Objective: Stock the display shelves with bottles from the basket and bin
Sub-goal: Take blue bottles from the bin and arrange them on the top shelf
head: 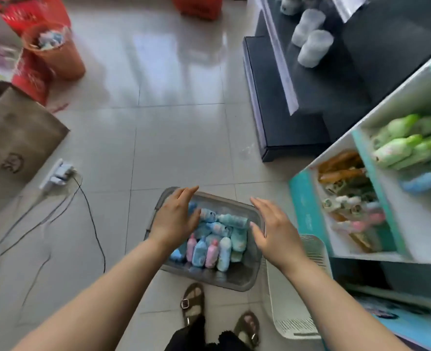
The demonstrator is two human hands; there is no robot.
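A grey plastic bin (237,279) sits on the tiled floor in front of my feet. It holds several small bottles (215,247) in blue, pink and teal. My left hand (175,219) hovers over the bin's left side with straight fingers, holding nothing. My right hand (270,226) is spread over the bin's right rim, also empty. A white slotted basket (290,323) stands just right of the bin. The white display shelf (376,254) at the right holds green bottles (401,145), orange ones (341,165) and pale pink ones (353,214).
A dark stepped display stand (293,138) with frosted jars rises at the upper right. A power strip (57,173) and trailing cables lie on the floor at left, beside a brown mat (12,138). An orange bucket (57,54) and red baskets stand farther back.
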